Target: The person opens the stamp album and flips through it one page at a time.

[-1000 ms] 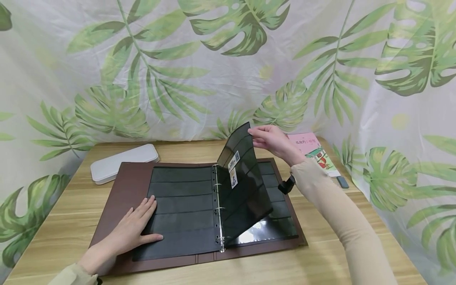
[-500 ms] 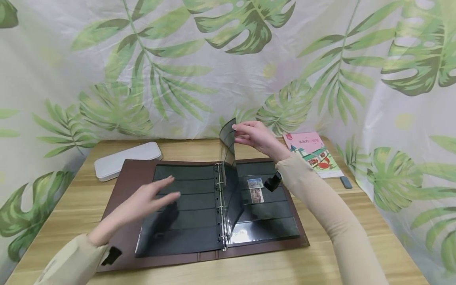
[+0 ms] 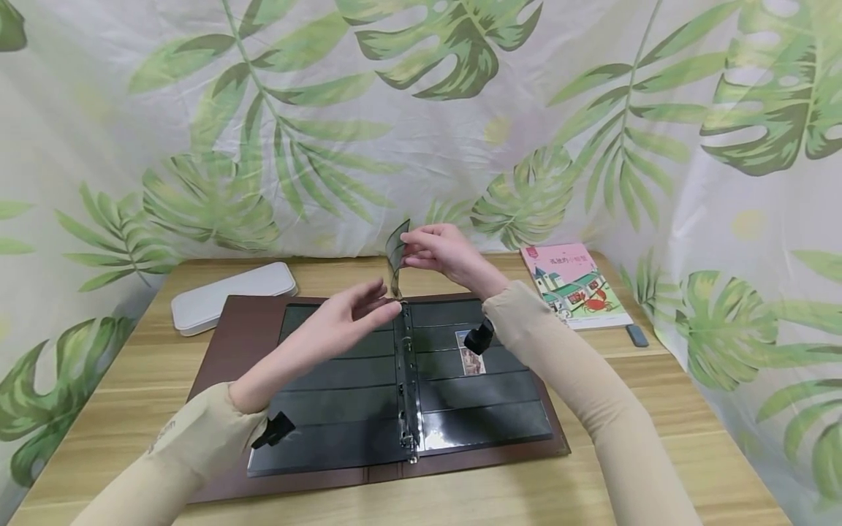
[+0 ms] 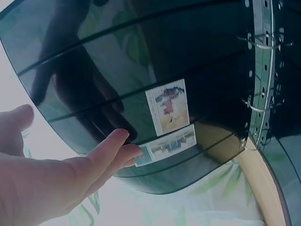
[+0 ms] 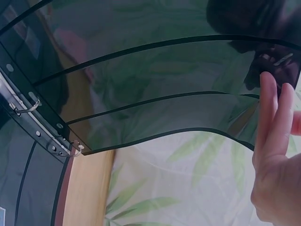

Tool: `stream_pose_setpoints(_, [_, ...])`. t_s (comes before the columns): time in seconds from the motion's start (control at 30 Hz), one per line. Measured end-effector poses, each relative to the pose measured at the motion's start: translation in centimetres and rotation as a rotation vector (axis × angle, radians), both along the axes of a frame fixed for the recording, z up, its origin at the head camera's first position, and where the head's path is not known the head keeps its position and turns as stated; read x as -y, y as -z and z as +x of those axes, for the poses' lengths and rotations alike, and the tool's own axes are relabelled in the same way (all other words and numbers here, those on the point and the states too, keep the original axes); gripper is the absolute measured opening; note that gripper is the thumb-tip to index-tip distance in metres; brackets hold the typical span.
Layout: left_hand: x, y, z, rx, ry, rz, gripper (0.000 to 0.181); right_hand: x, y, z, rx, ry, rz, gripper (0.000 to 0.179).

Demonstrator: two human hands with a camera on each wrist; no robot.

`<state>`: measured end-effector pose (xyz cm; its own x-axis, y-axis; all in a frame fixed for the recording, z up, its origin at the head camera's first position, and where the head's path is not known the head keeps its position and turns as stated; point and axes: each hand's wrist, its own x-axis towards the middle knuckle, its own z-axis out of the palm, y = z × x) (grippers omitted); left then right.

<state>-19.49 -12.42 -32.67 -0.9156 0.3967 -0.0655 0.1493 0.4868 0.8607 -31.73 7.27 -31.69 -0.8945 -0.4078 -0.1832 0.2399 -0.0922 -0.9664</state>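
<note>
A brown ring-binder stamp album [image 3: 224, 343] lies spread out on the table, with black pocket pages on both sides. My right hand [image 3: 454, 257] pinches the outer edge of a dark page [image 3: 396, 245] that stands upright over the rings [image 3: 409, 380]. To its left, my left hand [image 3: 342, 314] is raised, palm toward the page, fingers loosely extended. The left wrist view has those fingertips overlapping the page beside two stamps: one upright [image 4: 169, 107], the other lying sideways [image 4: 171, 145]. Two more stamps [image 3: 472, 361] sit in the right-hand page, partly covered by the wrist strap.
A white case [image 3: 233, 298] lies behind the album's left corner. At the back right is a pink picture book [image 3: 575, 281], with a small dark grey block [image 3: 636, 336] beside it. A leaf-patterned curtain [image 3: 316, 131] hangs behind the wooden table [image 3: 513, 489].
My right hand has swung the page leftward from the right side to upright over the rings, baring stamps beneath. My left hand has lifted off the left page and moved toward the turning page.
</note>
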Motion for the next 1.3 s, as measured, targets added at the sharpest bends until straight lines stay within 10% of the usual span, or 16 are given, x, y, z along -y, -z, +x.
stream_pose_setpoints(0.8, [3.8, 0.3, 1.4, 0.067, -0.018, 0.166, 0.06, 0.4, 0.8, 0.1, -0.049, -0.037, 0.137, 0.03])
stream_pose_setpoints(1.3, [12.1, 6.5, 2.3, 0.134, -0.094, 0.305, 0.057, -8.3, 6.9, -0.1, -0.19, -0.167, 0.408, 0.044])
